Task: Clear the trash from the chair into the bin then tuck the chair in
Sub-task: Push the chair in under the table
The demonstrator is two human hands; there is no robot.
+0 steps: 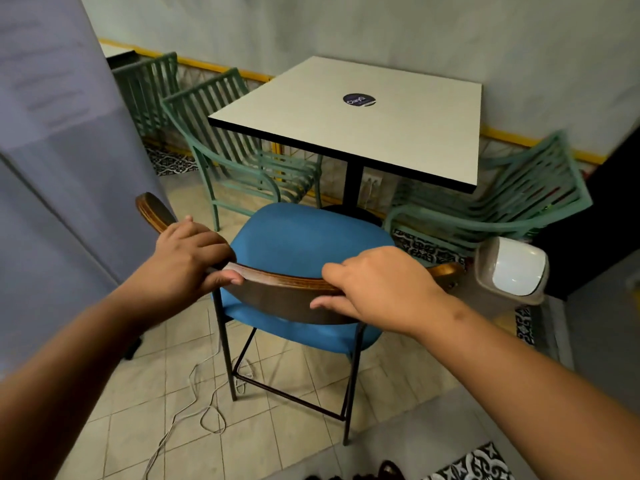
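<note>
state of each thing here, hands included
chair: seat bare, not yet tucked under table
left hand: grips wooden backrest
right hand: grips backrest
bin: upright, lid closed
table: bears a round sticker

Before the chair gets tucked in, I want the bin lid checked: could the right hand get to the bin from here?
Probably yes. The right hand grips the chair backrest; the bin stands just beyond that backrest's right end, with nothing between them. It would have to let go first.

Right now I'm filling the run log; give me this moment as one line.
phase: tuck-in | left hand: grips chair backrest | right hand: grips backrest | seat: no trash visible | bin: right of chair
</note>
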